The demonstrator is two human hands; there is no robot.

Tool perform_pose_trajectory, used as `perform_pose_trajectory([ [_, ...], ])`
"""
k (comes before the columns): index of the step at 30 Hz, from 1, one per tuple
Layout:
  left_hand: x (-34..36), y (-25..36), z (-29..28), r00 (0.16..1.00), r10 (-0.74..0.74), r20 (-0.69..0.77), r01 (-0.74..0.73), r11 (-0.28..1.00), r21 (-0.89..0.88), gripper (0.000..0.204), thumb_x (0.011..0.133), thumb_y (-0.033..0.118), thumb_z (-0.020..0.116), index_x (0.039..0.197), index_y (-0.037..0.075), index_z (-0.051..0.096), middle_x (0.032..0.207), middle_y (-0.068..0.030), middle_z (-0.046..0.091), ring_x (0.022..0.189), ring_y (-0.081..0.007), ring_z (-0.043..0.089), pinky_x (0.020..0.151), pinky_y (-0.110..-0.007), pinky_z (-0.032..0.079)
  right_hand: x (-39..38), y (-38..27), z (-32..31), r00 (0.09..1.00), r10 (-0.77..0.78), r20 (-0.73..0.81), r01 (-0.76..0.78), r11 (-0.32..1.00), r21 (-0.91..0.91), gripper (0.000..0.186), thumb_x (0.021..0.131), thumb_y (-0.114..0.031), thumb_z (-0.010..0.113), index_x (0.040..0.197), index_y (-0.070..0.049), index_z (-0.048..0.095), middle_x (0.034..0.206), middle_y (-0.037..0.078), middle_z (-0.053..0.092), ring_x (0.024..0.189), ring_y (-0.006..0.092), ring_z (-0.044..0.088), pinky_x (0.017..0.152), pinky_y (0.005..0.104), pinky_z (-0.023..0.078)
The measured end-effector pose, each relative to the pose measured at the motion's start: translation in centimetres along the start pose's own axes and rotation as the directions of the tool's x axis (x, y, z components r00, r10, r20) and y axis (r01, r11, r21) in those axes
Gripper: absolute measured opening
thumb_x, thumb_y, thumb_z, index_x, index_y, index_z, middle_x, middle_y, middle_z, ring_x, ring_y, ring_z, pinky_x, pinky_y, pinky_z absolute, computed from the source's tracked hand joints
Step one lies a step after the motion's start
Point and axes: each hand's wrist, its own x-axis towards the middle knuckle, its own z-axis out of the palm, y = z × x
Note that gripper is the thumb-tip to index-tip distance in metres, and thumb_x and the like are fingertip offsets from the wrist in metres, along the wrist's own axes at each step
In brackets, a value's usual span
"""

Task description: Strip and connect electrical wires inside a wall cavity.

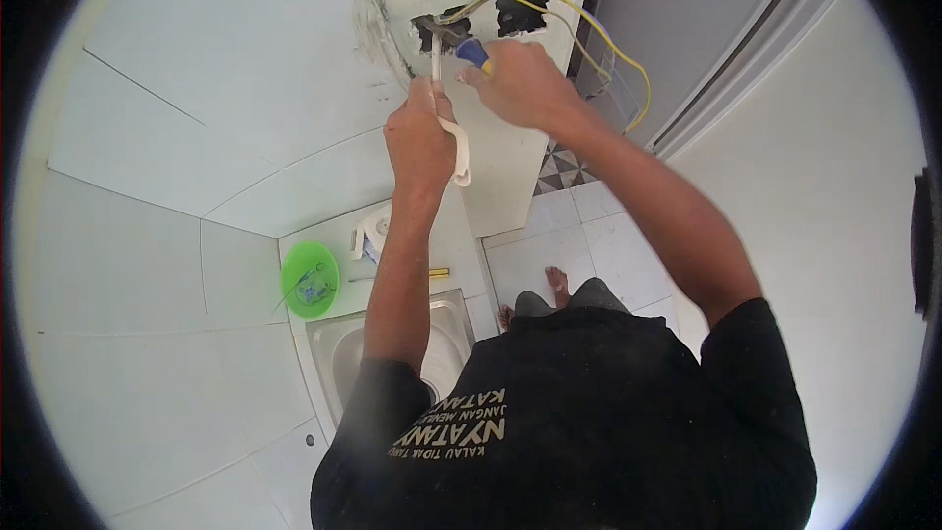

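My left hand (pixel 422 137) is closed round a white plastic conduit (pixel 461 152). One end of the conduit reaches up to a ragged hole (pixel 424 36) in the wall, and its other end hangs bent below my fist. My right hand (pixel 530 83) grips a tool with a blue-and-yellow handle (pixel 472 51); its grey metal head lies at the same hole, too small to tell its kind. Yellow and grey wires (pixel 589 15) come out by the hole and loop to the right over a second square opening (pixel 522 15).
Below on the left, a green bowl (pixel 287 280) holding a bluish item stands on the counter beside a steel sink (pixel 324 353). White socket-like parts (pixel 376 228) and a yellow-ended tool (pixel 439 273) lie nearby. A grey door (pixel 677 29) is at the right.
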Motion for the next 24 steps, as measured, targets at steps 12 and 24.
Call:
perform_pose_trajectory([
  [12, 0.5, 0.8, 0.7, 0.993, -0.122, -0.007, 0.118, 0.974, -0.194, 0.023, 0.097, 0.019, 0.048, 0.088, 0.001, 0.056, 0.067, -0.0214, 0.06, 0.064, -0.0417, 0.061, 0.059, -0.047, 0.046, -0.4, 1.8, 3.7, 0.964, -0.035, -0.265, 0.038, 0.999, 0.007, 0.038, 0.086, -0.031, 0.065, 0.084, 0.006, 0.063, 0.078, 0.027, 0.064, 0.077, 0.0438, 0.064, 0.071, 0.0506, 0.05],
  [24, -0.1, 1.7, 0.1, 0.995, 0.037, 0.088, -0.045, 0.996, 0.082, 0.008, 0.09, 0.007, 0.057, 0.093, 0.001, 0.053, 0.072, -0.0219, 0.063, 0.068, -0.0404, 0.064, 0.061, -0.048, 0.049, 3.9, -4.3, -7.0, 0.953, 0.097, 0.287, -0.01, 0.957, -0.29, 0.044, 0.078, -0.037, 0.066, 0.076, 0.007, 0.067, 0.066, 0.021, 0.064, 0.061, 0.0327, 0.064, 0.064, 0.041, 0.051],
])
